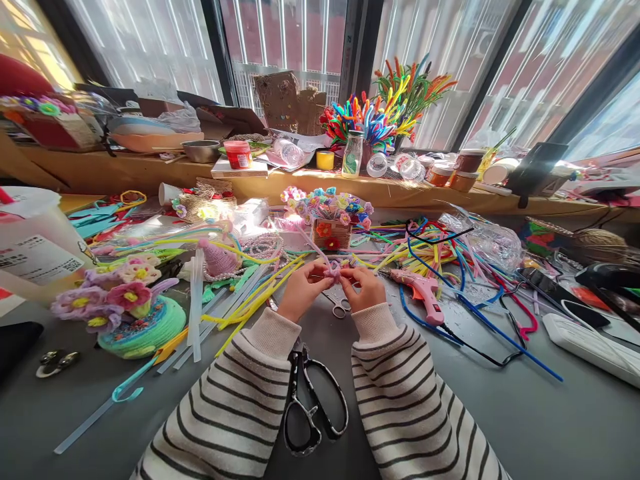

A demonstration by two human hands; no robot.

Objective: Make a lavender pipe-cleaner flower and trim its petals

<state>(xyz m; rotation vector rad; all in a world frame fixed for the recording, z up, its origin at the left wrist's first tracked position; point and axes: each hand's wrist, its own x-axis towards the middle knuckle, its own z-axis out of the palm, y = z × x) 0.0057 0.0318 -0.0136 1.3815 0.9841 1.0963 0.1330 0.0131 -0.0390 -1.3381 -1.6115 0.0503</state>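
Between my two hands is a small lilac-pink piece of bent pipe cleaner [332, 270], with a long straight end pointing up and to the left. My left hand [301, 291] pinches it from the left side. From the right, the fingertips of my right hand [364, 289] close on the same piece. Below my hands lie small scissors [341, 308], partly covered. Nearer to me, between my forearms, rest large black-handled scissors [315, 407], their blades hidden by my left sleeve. A pink glue gun [420, 290] lies just right of my right hand.
Beyond my hands stands a basket of small flowers [333, 233]. At left are a green pot with fuzzy flowers [143, 327], clear glue sticks [197, 313] and a large cup [37, 247]. Loose pipe cleaners [440, 250] spread at right, near a white power strip [590, 347].
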